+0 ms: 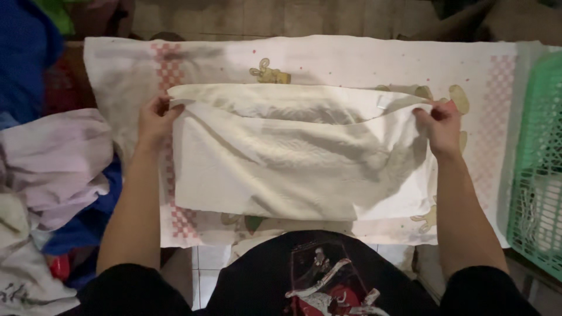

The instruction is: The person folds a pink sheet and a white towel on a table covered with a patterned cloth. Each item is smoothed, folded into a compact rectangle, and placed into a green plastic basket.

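Black shirt (304,275) | both grips clamped on cream cloth (298,158) corners | green basket (538,164): contents unclear

One cream cloth (298,158), one green basket (538,169) (mesh-sided), two hands.

A heap of crumpled pale and blue clothes (52,175) crowds the left side, and a green plastic mesh basket (538,169) walls off the right. Between them, the tabletop's patterned white cover sheet (328,55) lies bare beyond the folded cream cloth (293,158).
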